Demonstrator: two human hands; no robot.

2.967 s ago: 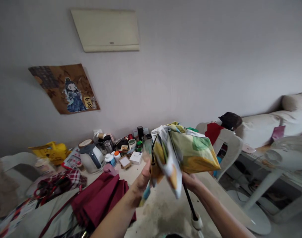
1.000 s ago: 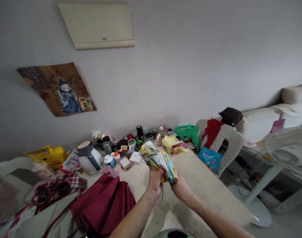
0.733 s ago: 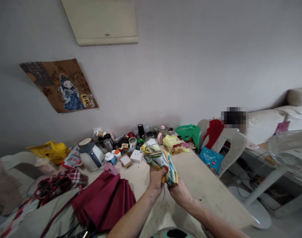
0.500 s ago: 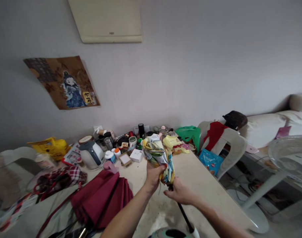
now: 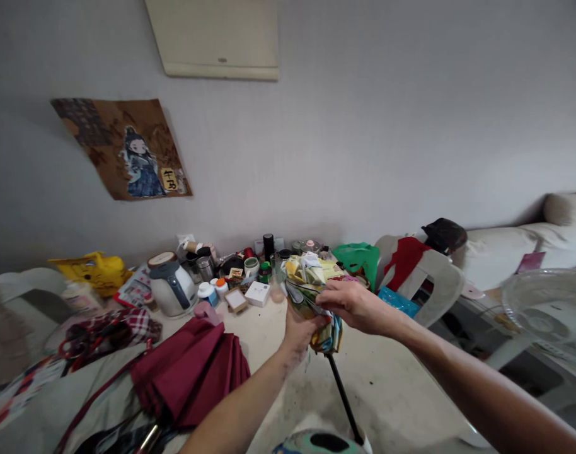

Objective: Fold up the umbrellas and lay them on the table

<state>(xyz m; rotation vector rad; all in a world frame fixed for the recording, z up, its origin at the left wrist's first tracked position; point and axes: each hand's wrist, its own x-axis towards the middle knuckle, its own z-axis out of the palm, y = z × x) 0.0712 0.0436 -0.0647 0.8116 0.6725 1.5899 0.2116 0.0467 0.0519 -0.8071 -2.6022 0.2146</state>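
Left hand [image 5: 298, 329] clenches the yellow-green printed fabric folding umbrella [image 5: 303, 291]; just above, right hand [image 5: 358, 307] fingers [image 5: 329, 300] pinch its folds. A slackened grip could let pleats spring loose.

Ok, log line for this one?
left hand: grips patterned umbrella | right hand: curled over its top | maroon umbrella: on table

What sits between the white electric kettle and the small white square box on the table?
Head view: a white-and-blue bottle, an orange-capped white bottle and a small brown-rimmed box.
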